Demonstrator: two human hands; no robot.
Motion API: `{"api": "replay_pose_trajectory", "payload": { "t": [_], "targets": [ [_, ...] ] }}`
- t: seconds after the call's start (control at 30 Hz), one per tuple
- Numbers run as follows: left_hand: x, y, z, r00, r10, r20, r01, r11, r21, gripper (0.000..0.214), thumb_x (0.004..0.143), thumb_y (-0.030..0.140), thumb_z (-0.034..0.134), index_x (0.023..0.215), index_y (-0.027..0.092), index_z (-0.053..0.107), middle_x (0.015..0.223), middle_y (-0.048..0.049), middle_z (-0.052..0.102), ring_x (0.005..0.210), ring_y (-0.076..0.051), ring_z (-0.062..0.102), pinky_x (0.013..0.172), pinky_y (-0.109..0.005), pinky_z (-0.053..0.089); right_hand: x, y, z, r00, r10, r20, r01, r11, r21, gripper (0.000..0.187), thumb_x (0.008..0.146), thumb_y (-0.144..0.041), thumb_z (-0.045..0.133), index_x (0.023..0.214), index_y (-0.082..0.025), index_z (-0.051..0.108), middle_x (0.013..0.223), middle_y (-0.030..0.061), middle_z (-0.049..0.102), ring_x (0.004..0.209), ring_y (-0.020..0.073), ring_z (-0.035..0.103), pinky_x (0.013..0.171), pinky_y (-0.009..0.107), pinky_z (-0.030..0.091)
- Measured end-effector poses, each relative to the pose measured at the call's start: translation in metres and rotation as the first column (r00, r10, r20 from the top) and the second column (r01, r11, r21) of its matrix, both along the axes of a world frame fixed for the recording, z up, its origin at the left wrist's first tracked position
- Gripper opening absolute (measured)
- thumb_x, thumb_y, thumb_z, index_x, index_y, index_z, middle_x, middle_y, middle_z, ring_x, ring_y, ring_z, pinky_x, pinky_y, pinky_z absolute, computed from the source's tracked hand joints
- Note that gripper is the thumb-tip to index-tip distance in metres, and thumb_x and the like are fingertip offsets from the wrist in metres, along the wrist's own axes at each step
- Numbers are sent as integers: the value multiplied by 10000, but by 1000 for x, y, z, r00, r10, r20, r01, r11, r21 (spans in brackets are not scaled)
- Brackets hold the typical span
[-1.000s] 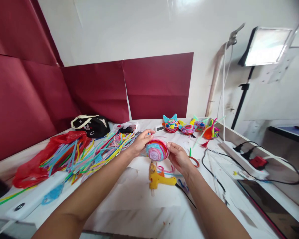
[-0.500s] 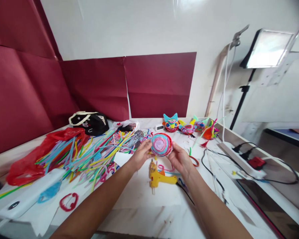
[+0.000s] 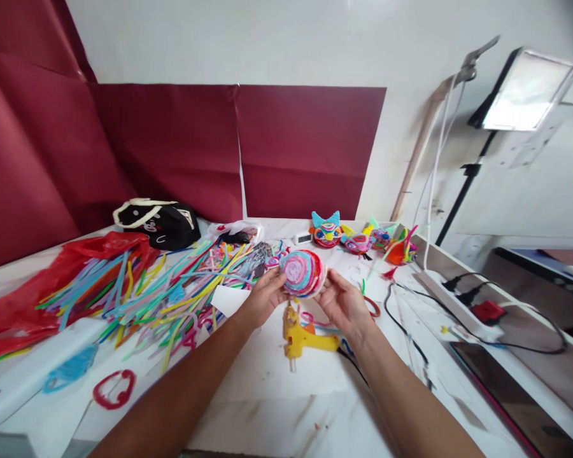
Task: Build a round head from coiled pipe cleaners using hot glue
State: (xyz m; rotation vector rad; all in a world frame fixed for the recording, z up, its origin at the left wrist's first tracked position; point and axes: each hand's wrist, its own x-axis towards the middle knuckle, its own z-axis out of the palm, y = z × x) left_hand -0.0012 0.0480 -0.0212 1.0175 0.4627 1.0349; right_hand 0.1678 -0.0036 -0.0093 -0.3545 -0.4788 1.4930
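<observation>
Between both hands, above the table, is a round coiled pipe-cleaner piece (image 3: pixel 300 273) with pink, blue and red rings. My left hand (image 3: pixel 266 295) grips its left edge, thumb on the front. On its right edge, my right hand (image 3: pixel 342 298) has its fingers closed on the rim, partly behind the piece. Just below lies a yellow hot glue gun (image 3: pixel 305 337) on white paper, its cord running under my right forearm. A curled pink pipe cleaner (image 3: pixel 308 318) rests beside the gun.
Loose pipe cleaners (image 3: pixel 186 286) and a red plastic bag (image 3: pixel 76 267) cover the left. Finished pipe-cleaner figures (image 3: pixel 326 230) stand at the back. A power strip (image 3: pixel 461 305), cables and a tablet-like dark panel (image 3: pixel 510 394) lie right. A black pouch (image 3: pixel 160 222) sits back left.
The coiled piece has turned so that more of its striped right side shows, and it has shifted slightly left. Both hands still hold it. The whole view has shifted a little.
</observation>
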Motion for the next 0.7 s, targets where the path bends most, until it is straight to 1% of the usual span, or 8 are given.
{"api": "replay_pose_trajectory", "payload": {
  "t": [0.17, 0.37, 0.53, 0.7],
  "targets": [
    [-3, -3, 0, 999, -28, 28, 28, 999, -15, 275, 759, 296, 757, 966, 165, 631, 819, -3, 613, 677, -88, 575, 558, -201, 446, -1, -2, -1, 999, -30, 42, 29, 999, 24, 79, 775, -149, 674, 850, -167, 689, 914, 47, 764, 816, 170, 704, 796, 323, 581],
    [-4, -5, -1, 1000, -22, 20, 22, 999, -23, 283, 747, 316, 765, 947, 164, 634, 809, -7, 602, 680, -95, 560, 560, -209, 431, -1, -3, -2, 992, -55, 111, 52, 998, 28, 105, 711, -180, 774, 767, -173, 685, 724, -14, 727, 645, 103, 660, 693, 213, 569],
    [-5, -4, -2, 999, -27, 21, 27, 1000, -10, 273, 749, 313, 759, 947, 166, 642, 793, -7, 605, 677, -99, 555, 579, -216, 426, -3, -5, 0, 986, -62, 156, 60, 998, 14, 166, 678, -210, 820, 723, -162, 667, 702, -11, 709, 590, 90, 630, 641, 207, 564],
    [-8, 0, -5, 999, -34, 17, 33, 999, 25, 291, 758, 304, 748, 1001, 181, 645, 856, -13, 629, 712, -103, 574, 622, -222, 449, -8, -7, 0, 977, -111, 184, 109, 994, 20, 255, 600, -260, 875, 670, -150, 657, 602, -25, 670, 533, 76, 596, 585, 176, 540]
  ]
}}
